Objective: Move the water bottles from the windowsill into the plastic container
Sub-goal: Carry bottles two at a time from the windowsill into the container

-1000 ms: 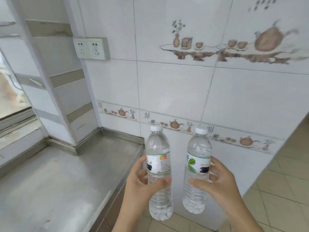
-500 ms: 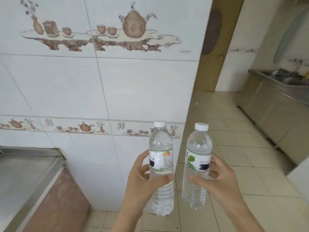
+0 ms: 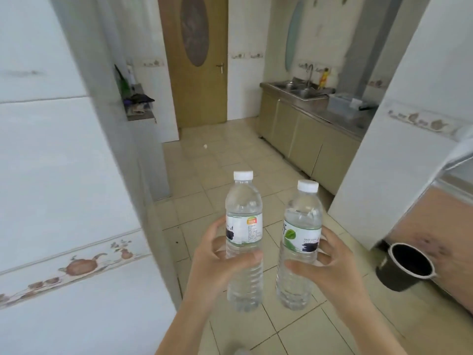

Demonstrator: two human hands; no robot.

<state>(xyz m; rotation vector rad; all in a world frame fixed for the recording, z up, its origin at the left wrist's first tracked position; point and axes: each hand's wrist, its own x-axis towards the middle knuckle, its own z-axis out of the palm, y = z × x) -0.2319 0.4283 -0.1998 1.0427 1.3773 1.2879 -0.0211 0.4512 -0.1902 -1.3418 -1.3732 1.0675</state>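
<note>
Both forearms reach forward at chest height. The left hand [image 3: 217, 262] wraps its fingers behind and thumb across the front of the left bottle [image 3: 244, 242], held upright. The right hand [image 3: 330, 272] likewise clasps the right bottle [image 3: 300, 244] below its label, just beside the other, above the tiled floor [image 3: 230, 160].

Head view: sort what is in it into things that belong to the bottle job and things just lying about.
Belongs to the job:
left hand gripping the bottle with the orange tag
right hand gripping the bottle with the green leaf
clear plastic container on the far counter, possibly the target

Just lying about:
black cup
sink
wooden door
</note>
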